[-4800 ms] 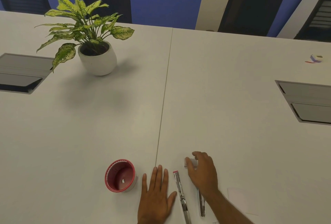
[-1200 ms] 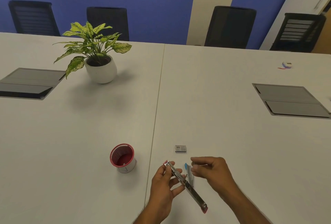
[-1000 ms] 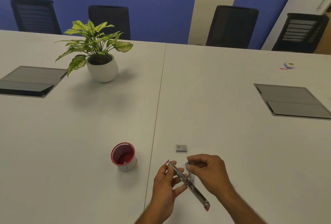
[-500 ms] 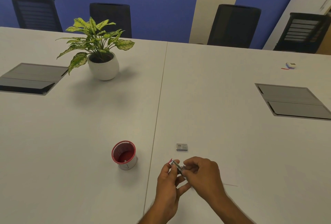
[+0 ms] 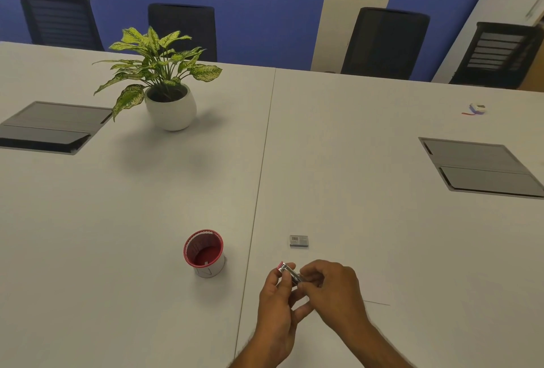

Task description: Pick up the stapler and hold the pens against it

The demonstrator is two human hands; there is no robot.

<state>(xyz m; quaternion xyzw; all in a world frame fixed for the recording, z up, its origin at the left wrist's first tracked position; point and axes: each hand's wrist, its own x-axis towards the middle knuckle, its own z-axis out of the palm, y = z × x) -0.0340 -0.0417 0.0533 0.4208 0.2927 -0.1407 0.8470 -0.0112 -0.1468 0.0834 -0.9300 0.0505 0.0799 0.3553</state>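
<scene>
Now closed together above the near edge of the white surface (image 5: 353,132), both hands work one small tool: the fingers (image 5: 287,280) of the left hand (image 5: 278,303) curl round a slim metal stapler (image 5: 290,272) with a pink tip, while the right hand (image 5: 332,291) pinches at its middle, covering most of its length. A second ago the stapler lay open and long between the hands, its red rear end jutting toward the near edge and a blue-tipped strip held beside it in the right hand; only the pink tip and a short run of metal now show, and the strip is out of sight, which suggests it is being seated or the tool folded shut, though the fingers hide which. Just beyond the hands lies a small grey staple box (image 5: 299,241), untouched in its place. To the left, across the seam, stands a red-rimmed cup (image 5: 204,253). Farther off sit a potted plant (image 5: 167,88) and two grey cable hatches (image 5: 482,170), with black chairs (image 5: 385,41) along the far edge.
</scene>
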